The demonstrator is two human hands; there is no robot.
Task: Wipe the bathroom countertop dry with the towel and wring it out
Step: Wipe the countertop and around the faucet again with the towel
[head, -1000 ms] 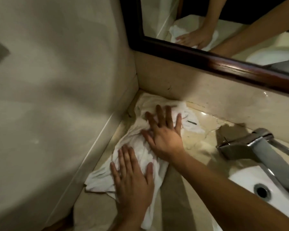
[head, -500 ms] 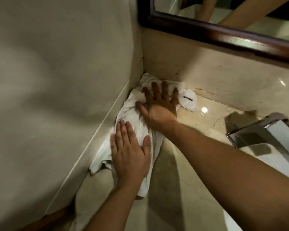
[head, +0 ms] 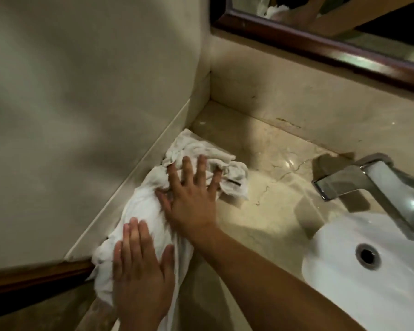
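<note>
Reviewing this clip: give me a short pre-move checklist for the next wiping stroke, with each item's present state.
1. Both palms flat on the towel: left hand, right hand: ok.
2. Towel lying on the countertop: ok.
3. Path toward the faucet free of objects: ok.
4. Countertop dry: not ok, a wet sheen shows near the faucet.
5. Towel soaked enough to need wringing: cannot tell.

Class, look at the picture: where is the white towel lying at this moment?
In the head view the towel lies bunched on the countertop along the left wall, left of the sink, pressed flat under the left hand and right hand.
</note>
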